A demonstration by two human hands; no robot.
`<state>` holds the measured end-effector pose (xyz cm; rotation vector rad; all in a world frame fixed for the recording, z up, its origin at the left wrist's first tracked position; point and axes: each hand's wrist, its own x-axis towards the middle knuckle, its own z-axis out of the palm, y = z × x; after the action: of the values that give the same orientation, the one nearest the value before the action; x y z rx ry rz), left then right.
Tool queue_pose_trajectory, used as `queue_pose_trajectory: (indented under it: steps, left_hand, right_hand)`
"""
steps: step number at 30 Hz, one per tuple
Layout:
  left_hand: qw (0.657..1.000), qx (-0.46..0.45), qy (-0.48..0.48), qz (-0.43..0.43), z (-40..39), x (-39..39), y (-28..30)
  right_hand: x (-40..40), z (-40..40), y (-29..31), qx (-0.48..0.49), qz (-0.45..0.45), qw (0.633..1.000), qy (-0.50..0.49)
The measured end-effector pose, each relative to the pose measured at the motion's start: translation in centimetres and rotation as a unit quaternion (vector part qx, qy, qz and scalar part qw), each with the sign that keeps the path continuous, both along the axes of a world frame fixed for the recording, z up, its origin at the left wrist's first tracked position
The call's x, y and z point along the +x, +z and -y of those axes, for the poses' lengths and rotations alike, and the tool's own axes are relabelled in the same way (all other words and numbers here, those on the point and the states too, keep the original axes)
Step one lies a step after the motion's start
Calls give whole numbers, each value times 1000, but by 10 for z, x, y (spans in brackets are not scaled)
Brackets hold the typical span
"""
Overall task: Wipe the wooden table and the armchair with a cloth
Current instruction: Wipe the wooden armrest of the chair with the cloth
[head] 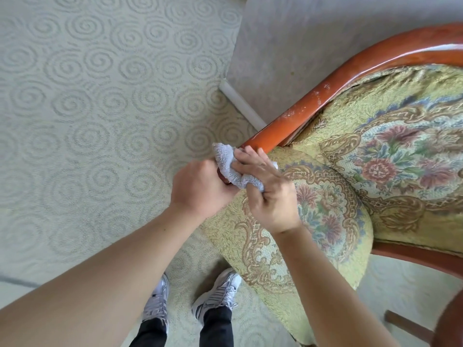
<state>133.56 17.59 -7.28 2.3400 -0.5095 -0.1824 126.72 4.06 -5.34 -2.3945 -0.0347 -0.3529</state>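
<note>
Open swirl-patterned carpet (87,116) is seen on the left. The left hand (200,187) is curled closed at the end of the armchair's (375,171) wooden arm rail (325,91), just beside the cloth; whether anything is gripped cannot be told. The pale blue cloth (228,166) is bunched over that rail end and held by the right hand (269,191), fingers bent around it. The wall (313,46) and its baseboard (240,103) lie close behind the rail. White sneakers (215,294) are planted beside the floral seat edge.
</note>
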Motion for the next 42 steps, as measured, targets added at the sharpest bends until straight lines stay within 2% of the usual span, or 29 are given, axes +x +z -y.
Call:
queue_pose_trajectory:
  steps: [3,9,14,16,18,20,23,26,29,32,34,36,37,38,39,40,42]
  left_hand:
    - [1000,6,-6,-3,0,0,-1]
    - [999,43,7,6,-1,1,-6]
    - [999,45,4,-3,-1,-1,-4]
    - [998,51,3,-25,-1,-2,-2]
    - [997,65,0,-52,-1,-1,0]
    - [994,87,-5,-65,0,1,2]
    - [993,95,-9,-75,8,5,5]
    - [989,112,-40,-84,30,19,12]
    - [986,130,-68,-84,61,37,15]
    - [980,146,-65,-116,96,55,17]
    - [976,155,-65,-141,116,65,18]
    - [971,153,-62,-171,134,73,21]
    - [970,151,-63,-183,144,76,21]
    - [968,150,-64,-189,153,78,20]
    - [968,155,-64,-187,160,80,19]
    - [968,167,-58,-177,165,81,18]
    - [971,197,-36,-128,171,81,15]
  right_hand:
    - [17,24,-1,-72,38,997,15]
    - [58,67,-2,-96,-2,987,-130]
    - [56,44,-4,-16,-15,976,-218]
    - [40,28,-3,14,-11,981,-191]
    - [20,18,-3,11,-1,994,-112]
    - [10,23,-4,-34,19,999,-38]
    - [18,46,-11,-173,88,981,25]
    - [36,79,-18,-244,102,964,-11]
    - [50,127,-19,-276,69,955,-81]
    - [63,157,-12,-310,60,946,-77]
    - [68,158,-7,-256,58,962,-79]
    - [63,155,4,-105,48,983,-142]
    - [60,156,9,7,59,979,-197]
    - [59,160,16,138,70,959,-239]
    - [56,167,25,237,98,923,-286]
    - [56,170,34,302,118,887,-329]
    - [58,196,50,368,176,826,-389]
